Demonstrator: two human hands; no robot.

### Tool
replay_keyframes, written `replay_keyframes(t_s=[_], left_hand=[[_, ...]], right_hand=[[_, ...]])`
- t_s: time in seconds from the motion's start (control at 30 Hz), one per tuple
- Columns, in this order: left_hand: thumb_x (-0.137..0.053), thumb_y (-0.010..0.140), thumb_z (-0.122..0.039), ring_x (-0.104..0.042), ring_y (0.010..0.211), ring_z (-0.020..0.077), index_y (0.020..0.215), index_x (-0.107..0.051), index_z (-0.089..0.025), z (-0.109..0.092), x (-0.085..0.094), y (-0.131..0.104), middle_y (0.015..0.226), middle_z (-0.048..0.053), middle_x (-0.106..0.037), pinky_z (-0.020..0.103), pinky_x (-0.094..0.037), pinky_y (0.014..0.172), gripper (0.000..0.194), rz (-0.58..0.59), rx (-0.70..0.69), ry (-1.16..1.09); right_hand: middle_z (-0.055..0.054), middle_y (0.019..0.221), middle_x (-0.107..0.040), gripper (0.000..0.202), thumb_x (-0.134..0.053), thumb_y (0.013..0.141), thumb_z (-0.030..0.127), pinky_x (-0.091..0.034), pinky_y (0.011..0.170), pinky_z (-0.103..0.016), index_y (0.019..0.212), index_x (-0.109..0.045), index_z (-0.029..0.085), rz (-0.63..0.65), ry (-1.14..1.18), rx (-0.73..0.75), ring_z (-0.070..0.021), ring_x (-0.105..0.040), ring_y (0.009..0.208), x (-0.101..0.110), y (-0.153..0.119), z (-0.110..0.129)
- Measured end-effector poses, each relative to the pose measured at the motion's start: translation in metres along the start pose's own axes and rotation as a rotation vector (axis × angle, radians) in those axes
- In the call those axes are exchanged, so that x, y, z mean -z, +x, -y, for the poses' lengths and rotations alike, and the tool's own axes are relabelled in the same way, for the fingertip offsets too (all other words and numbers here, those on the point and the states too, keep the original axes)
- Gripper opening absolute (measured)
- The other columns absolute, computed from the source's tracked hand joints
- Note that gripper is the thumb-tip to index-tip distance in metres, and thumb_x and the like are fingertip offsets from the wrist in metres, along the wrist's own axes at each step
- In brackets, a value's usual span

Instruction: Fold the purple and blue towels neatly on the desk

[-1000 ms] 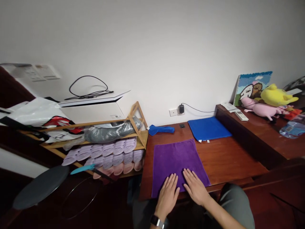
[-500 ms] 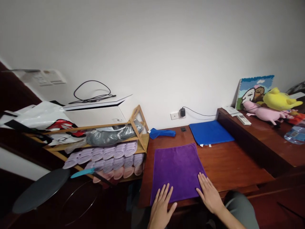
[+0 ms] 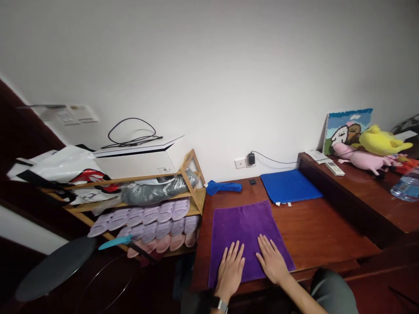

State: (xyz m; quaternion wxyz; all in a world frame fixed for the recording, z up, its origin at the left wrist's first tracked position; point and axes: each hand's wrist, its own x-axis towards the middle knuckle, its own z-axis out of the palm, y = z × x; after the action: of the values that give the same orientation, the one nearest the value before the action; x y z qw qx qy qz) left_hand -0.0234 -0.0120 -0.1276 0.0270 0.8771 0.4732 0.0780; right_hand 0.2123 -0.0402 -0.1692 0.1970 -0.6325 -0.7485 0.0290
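Note:
A purple cloth lies spread nearly flat on the brown wooden desk, close to its front edge. My left hand rests palm down on the lower left part of the cloth, fingers stretched out, with a watch at the wrist. On the lower right part lies my right hand, also palm down with its fingers spread. Neither hand grips anything. Behind the purple cloth, a folded blue cloth lies flat at the right, and a narrow bunched blue cloth is at the left.
A wooden rack with slippers and a white box stands left of the desk. On the raised right surface are plush toys, a remote and a plastic bottle. A charger is plugged into the wall.
My left hand has moved forward and right onto the cloth. My right hand has shifted left, inward from the cloth's right edge. The cloth's lower right corner reaches further right.

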Motion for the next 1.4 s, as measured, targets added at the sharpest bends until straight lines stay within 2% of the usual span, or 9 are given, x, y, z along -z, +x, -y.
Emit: replay_keyframes(t_s=[0.13, 0.23, 0.4, 0.6, 0.87, 0.97, 1.1, 1.23, 1.4], left_hand=[[-0.027, 0.11, -0.04, -0.033, 0.155, 0.0235, 0.162, -0.029, -0.034, 0.026, -0.009, -0.019, 0.168, -0.001, -0.034, 0.053, -0.034, 0.125, 0.052, -0.039, 0.133, 0.035], [-0.029, 0.11, -0.042, -0.033, 0.155, 0.0248, 0.162, -0.032, -0.032, 0.031, -0.009, -0.022, 0.168, 0.001, -0.035, 0.053, -0.033, 0.125, 0.053, -0.034, 0.176, 0.032], [-0.028, 0.11, -0.043, -0.033, 0.155, 0.0237, 0.162, -0.032, -0.03, 0.002, -0.002, -0.008, 0.167, 0.004, -0.037, 0.052, -0.032, 0.126, 0.054, -0.075, 0.096, -0.016], [-0.025, 0.111, -0.044, -0.032, 0.155, 0.0195, 0.165, -0.008, -0.031, -0.038, 0.0, 0.004, 0.17, 0.0, -0.03, 0.047, -0.034, 0.127, 0.059, -0.004, -0.132, -0.095], [-0.03, 0.11, -0.047, -0.033, 0.155, 0.0237, 0.165, -0.006, -0.034, 0.007, -0.001, -0.033, 0.169, -0.001, -0.033, 0.053, -0.034, 0.125, 0.062, -0.04, -0.002, -0.011], [-0.032, 0.11, -0.047, -0.034, 0.154, 0.0235, 0.165, -0.008, -0.035, 0.013, 0.008, -0.042, 0.169, 0.0, -0.034, 0.053, -0.036, 0.124, 0.061, -0.041, -0.001, -0.008], [-0.035, 0.109, -0.045, -0.036, 0.154, 0.0218, 0.165, -0.012, -0.038, -0.006, 0.021, -0.042, 0.17, -0.002, -0.032, 0.049, -0.038, 0.124, 0.06, -0.045, -0.1, -0.034], [-0.038, 0.109, -0.044, -0.039, 0.152, 0.0222, 0.165, -0.013, -0.039, -0.022, 0.019, -0.042, 0.168, -0.002, -0.035, 0.048, -0.042, 0.123, 0.062, -0.057, -0.172, -0.046], [-0.04, 0.108, -0.041, -0.043, 0.15, 0.0241, 0.165, -0.014, -0.039, -0.004, 0.0, -0.058, 0.166, -0.002, -0.039, 0.049, -0.044, 0.121, 0.063, -0.11, -0.065, -0.009]], right_hand=[[-0.01, 0.166, -0.035, 0.069, -0.027, 0.107, 0.058, -0.026, 0.128, -0.046, 0.162, -0.033, 0.017, -0.019, -0.042, -0.114, -0.0253, -0.032, 0.155, 0.0, -0.016, -0.039], [-0.011, 0.166, -0.034, 0.07, -0.024, 0.107, 0.058, -0.025, 0.128, -0.048, 0.162, -0.034, 0.015, 0.003, -0.062, -0.146, -0.0258, -0.032, 0.155, 0.006, -0.019, -0.05], [-0.013, 0.166, -0.034, 0.07, -0.025, 0.107, 0.057, -0.027, 0.127, -0.05, 0.162, -0.033, 0.014, 0.006, -0.044, -0.112, -0.0279, -0.031, 0.155, 0.011, -0.008, -0.019], [-0.006, 0.168, -0.028, 0.062, -0.026, 0.109, 0.05, -0.026, 0.128, -0.045, 0.163, -0.027, 0.02, 0.06, 0.02, 0.112, -0.0235, -0.027, 0.157, 0.003, -0.005, 0.024], [-0.009, 0.167, -0.029, 0.069, -0.023, 0.107, 0.057, -0.025, 0.128, -0.046, 0.162, -0.032, 0.015, 0.051, -0.06, -0.12, -0.0239, -0.028, 0.156, 0.01, -0.022, -0.026], [-0.01, 0.167, -0.029, 0.071, -0.023, 0.107, 0.058, -0.024, 0.129, -0.047, 0.161, -0.033, 0.012, 0.067, -0.066, -0.154, -0.0244, -0.028, 0.156, 0.015, -0.025, -0.036], [-0.011, 0.167, -0.029, 0.069, -0.025, 0.107, 0.056, -0.025, 0.128, -0.049, 0.162, -0.032, 0.015, 0.053, -0.038, -0.14, -0.0264, -0.028, 0.156, 0.02, -0.02, -0.017], [-0.005, 0.169, -0.025, 0.063, -0.026, 0.109, 0.052, -0.027, 0.128, -0.047, 0.165, -0.022, 0.023, 0.034, 0.028, 0.01, -0.0243, -0.027, 0.156, 0.019, -0.019, 0.015], [-0.004, 0.168, -0.029, 0.063, -0.032, 0.108, 0.053, -0.03, 0.127, -0.046, 0.164, -0.024, 0.026, 0.017, 0.029, 0.042, -0.0256, -0.034, 0.154, 0.01, -0.028, 0.015]])
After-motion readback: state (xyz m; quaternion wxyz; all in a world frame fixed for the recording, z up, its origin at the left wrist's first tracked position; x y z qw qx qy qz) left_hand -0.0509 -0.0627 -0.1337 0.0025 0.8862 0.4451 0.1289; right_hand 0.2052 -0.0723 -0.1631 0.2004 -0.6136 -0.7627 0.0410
